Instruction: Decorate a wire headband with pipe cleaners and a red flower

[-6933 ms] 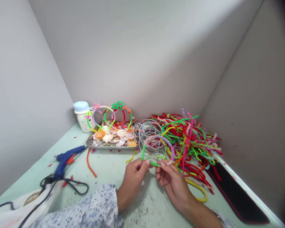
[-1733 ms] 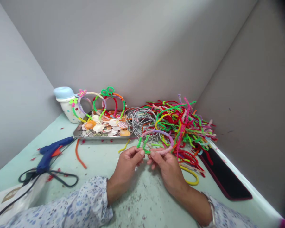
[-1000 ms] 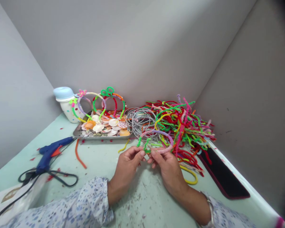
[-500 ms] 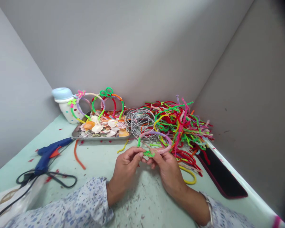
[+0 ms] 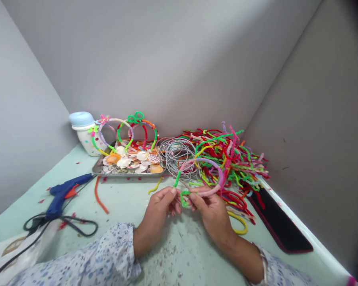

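Observation:
My left hand (image 5: pixel 160 207) and my right hand (image 5: pixel 209 209) meet over the pale green table (image 5: pixel 128 202). Together they hold a headband (image 5: pixel 210 163) wrapped in pink and purple pipe cleaner, arching up behind my fingers. A green pipe cleaner (image 5: pixel 182 196) curls between the fingertips of both hands, at the headband's left end. Both hands are closed in a pinch on it.
A heap of coloured pipe cleaners (image 5: pixel 229 157) lies behind my right hand, bare wire headbands (image 5: pixel 176 153) beside it. A metal tray of shells (image 5: pixel 128 161) holds finished headbands (image 5: pixel 137 123). A blue glue gun (image 5: pixel 62 194) with its cable lies left, a white jar (image 5: pixel 83 133) behind, a phone (image 5: pixel 279 220) right.
The green pipe cleaner has been bent from a nearly straight piece into a small curl at the headband's end. My hands stayed close together; the view shifted slightly.

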### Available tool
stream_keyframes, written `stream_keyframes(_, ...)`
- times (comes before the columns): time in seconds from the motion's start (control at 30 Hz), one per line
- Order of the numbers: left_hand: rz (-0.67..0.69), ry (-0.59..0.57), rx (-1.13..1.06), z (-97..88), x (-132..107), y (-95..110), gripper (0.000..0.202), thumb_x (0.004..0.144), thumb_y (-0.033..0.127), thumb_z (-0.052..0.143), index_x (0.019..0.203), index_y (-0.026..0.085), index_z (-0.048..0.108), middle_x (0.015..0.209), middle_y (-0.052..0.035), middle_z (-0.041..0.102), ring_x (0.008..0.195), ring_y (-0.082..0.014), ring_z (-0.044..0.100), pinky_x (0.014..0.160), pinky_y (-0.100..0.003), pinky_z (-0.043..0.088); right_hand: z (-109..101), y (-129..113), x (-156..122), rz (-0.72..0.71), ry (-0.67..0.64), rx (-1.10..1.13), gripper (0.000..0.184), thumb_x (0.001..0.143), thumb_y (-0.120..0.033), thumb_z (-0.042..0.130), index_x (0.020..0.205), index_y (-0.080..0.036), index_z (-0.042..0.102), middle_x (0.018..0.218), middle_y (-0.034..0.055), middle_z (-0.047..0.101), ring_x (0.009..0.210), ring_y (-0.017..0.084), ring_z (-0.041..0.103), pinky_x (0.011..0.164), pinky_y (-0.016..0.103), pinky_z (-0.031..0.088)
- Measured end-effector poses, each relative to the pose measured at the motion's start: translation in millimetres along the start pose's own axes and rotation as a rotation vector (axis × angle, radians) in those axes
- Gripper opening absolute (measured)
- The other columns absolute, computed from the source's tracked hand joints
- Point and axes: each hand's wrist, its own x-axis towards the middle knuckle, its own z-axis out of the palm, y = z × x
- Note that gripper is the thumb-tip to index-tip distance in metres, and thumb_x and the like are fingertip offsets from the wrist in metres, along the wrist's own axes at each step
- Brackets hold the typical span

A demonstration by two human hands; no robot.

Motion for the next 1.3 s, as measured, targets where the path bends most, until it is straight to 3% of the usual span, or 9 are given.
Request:
stream_keyframes(0.1, -0.059, -0.004, -0.062, -0.6, 2.3, -0.6, 0.029, 0.083, 0.039, 0.058, 0.068, 0.015, 0.058, 0.056, 0.0017, 0.052, 0.049, -0.0072, 0.042, 0.048, -0.019, 0.032, -0.1, 3.4, 1.1, 0.0, 0.001, 0.005, 0.016, 0.077, -0.034, 0.067, 0.081, -0.019, 0.067, 0.07, 0.0012, 0.065, 0.058, 0.014, 0.057, 0.054, 0.026, 0.046)
stream_keyframes(0.33, -0.112, 0.015, -0.058, 2.9, 2.9, 6.7, 0.029, 0.078, 0.037, 0.064, 0.063, 0.014, 0.056, 0.053, 0.0029, 0.05, 0.046, -0.0056, 0.039, 0.045, -0.018, 0.029, -0.2, 6.5, 1.3, -0.037, -0.022, -0.008, 0.011, 0.077, -0.03, 0.067, 0.081, -0.019, 0.068, 0.073, 0.0015, 0.064, 0.059, 0.014, 0.058, 0.054, 0.025, 0.047)
stream_keyframes(0.8, -0.026, 0.047, 0.179, -3.0, 6.6, -0.4, 0.03, 0.079, 0.04, 0.061, 0.064, 0.014, 0.057, 0.052, 0.004, 0.049, 0.044, -0.005, 0.036, 0.044, -0.018, 0.027, -1.5, 9.5, 1.4, -0.015, -0.014, -0.038, 0.016, 0.078, -0.033, 0.066, 0.079, -0.017, 0.066, 0.07, 0.0014, 0.063, 0.06, 0.013, 0.057, 0.053, 0.024, 0.046)
stream_keyframes(1.13, 0.087, 0.073, 0.354, 0.6, 3.9, 3.9, 0.027, 0.08, 0.037, 0.06, 0.066, 0.015, 0.056, 0.053, 0.0052, 0.048, 0.046, -0.0057, 0.037, 0.046, -0.018, 0.03, -1.4, 6.1, 0.3, -0.002, -0.021, -0.061, 0.017, 0.079, -0.033, 0.065, 0.078, -0.016, 0.065, 0.063, -0.0021, 0.057, 0.054, 0.009, 0.048, 0.049, 0.021, 0.039)
stream_keyframes(1.3, 0.06, 0.042, 0.29, -1.5, 4.2, 2.3, 0.027, 0.08, 0.037, 0.06, 0.067, 0.014, 0.056, 0.054, 0.0045, 0.049, 0.044, -0.0055, 0.038, 0.044, -0.018, 0.031, -2.2, 7.3, 0.6, -0.012, -0.02, -0.067, 0.018, 0.079, -0.034, 0.065, 0.08, -0.016, 0.065, 0.066, -0.0013, 0.058, 0.055, 0.01, 0.049, 0.051, 0.022, 0.04)
